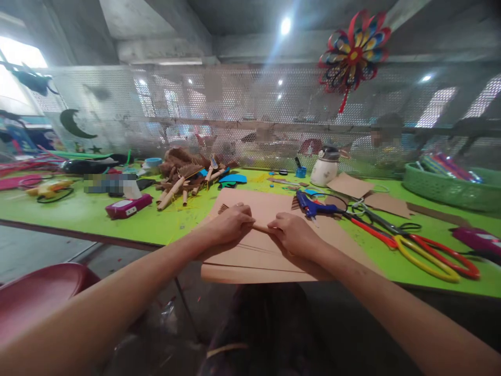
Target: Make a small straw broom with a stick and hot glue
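Both hands, left hand (230, 223) and right hand (294, 234), pinch a thin cardboard roll (261, 227); cardboard sheet (250, 261) underneath overhangs the counter (156, 222) edge.

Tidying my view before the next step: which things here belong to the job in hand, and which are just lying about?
In use: left hand, right hand, paper roll, cardboard sheet.
Lying about: glue gun, scissors, green basket, white jar, pink box.
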The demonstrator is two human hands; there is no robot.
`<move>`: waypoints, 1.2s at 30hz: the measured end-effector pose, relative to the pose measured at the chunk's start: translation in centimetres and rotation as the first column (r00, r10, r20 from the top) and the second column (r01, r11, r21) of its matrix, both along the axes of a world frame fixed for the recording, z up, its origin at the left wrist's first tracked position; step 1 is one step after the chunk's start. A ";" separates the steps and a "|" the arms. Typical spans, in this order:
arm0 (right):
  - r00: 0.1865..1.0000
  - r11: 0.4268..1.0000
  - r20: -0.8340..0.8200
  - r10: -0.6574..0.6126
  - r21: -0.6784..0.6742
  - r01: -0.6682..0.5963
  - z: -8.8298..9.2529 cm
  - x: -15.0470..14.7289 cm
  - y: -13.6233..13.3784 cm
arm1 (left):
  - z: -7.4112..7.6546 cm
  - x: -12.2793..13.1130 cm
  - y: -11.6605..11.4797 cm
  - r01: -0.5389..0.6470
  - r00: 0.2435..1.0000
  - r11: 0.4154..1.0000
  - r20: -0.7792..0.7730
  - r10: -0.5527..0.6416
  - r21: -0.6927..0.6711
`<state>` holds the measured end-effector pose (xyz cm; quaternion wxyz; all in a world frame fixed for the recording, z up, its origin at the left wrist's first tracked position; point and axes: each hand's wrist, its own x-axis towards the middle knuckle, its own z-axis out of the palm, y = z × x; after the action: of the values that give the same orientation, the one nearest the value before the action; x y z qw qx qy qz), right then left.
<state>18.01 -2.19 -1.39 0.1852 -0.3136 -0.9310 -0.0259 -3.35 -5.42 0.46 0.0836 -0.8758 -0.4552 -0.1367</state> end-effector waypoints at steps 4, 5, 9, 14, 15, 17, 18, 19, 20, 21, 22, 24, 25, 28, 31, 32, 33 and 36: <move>0.998 0.999 0.055 -0.012 0.048 0.009 0.3 0.3 -0.5 | -0.1 -0.1 -0.1 -0.003 1.000 1.000 -0.012 0.003 0.024; 0.998 0.998 0.068 -0.013 0.057 0.009 0.3 0.3 -0.6 | -0.3 -0.2 0.1 0.002 1.000 1.000 0.002 -0.002 0.023; 0.994 0.994 0.102 -0.046 0.102 0.035 0.2 0.8 -0.9 | -1.0 -0.6 0.7 0.007 0.998 1.000 0.068 -0.008 0.016; 0.987 0.988 0.150 -0.049 0.155 0.026 0.2 1.3 -1.3 | -1.3 -0.8 1.0 0.024 0.996 0.999 0.091 -0.026 0.027; 0.986 0.988 0.157 -0.050 0.154 0.025 0.3 1.3 -1.3 | -1.3 -0.7 1.0 0.020 0.996 0.999 0.086 -0.023 0.030; 0.984 0.989 0.168 -0.055 0.145 0.030 0.5 1.3 -1.3 | -1.3 -0.6 1.0 0.008 0.997 0.999 0.071 -0.011 0.043; 0.983 0.989 0.175 -0.056 0.141 0.031 0.6 1.3 -1.4 | -1.3 -0.6 1.0 0.004 0.998 0.999 0.060 -0.008 0.052; 0.982 0.990 0.183 -0.054 0.139 0.029 0.7 1.3 -1.4 | -1.3 -0.5 1.0 0.003 0.999 0.998 0.048 -0.005 0.060; 0.980 0.990 0.191 -0.048 0.140 0.021 0.8 1.3 -1.4 | -1.2 -0.5 1.0 0.002 0.999 0.998 0.034 -0.004 0.067; 0.980 0.989 0.194 -0.041 0.144 0.012 0.9 1.3 -1.4 | -1.2 -0.4 1.1 0.002 1.000 0.997 0.019 -0.003 0.071; 0.981 0.989 0.191 -0.031 0.151 0.002 1.0 1.3 -1.4 | -1.2 -0.4 1.2 0.003 1.000 0.997 0.006 -0.004 0.074; 0.986 0.987 0.169 -0.014 0.163 -0.014 1.1 1.4 -1.4 | -1.1 -0.4 1.3 0.011 1.000 0.997 -0.009 -0.010 0.077; 0.988 0.986 0.155 -0.008 0.166 -0.018 1.0 1.5 -1.4 | -1.0 -0.4 1.3 0.017 1.000 0.997 -0.010 -0.016 0.077; 0.990 0.988 0.138 0.011 0.148 -0.031 0.6 1.7 -1.0 | -0.9 -0.4 1.3 0.022 1.000 0.997 0.004 -0.022 0.069; 0.990 0.992 0.138 0.033 0.114 -0.049 0.2 1.8 -0.5 | -0.9 -0.3 1.4 0.003 1.000 0.998 0.023 -0.004 0.057; 0.990 0.994 0.134 0.035 0.101 -0.049 0.1 1.9 -0.3 | -0.9 -0.3 1.4 -0.007 1.000 0.999 0.029 0.006 0.053; 0.991 0.995 0.129 0.034 0.087 -0.045 0.0 1.9 -0.2 | -0.9 -0.2 1.4 -0.019 0.999 0.999 0.034 0.017 0.050; 0.994 0.999 0.108 0.027 0.036 -0.031 0.0 2.1 -0.1 | -0.8 -0.1 1.5 -0.053 0.998 0.998 0.042 0.052 0.034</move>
<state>20.12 -2.25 -1.35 0.1409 -0.2945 -0.9434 -0.0579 -3.47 -3.97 -0.36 0.0930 -0.8590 -0.4773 -0.1604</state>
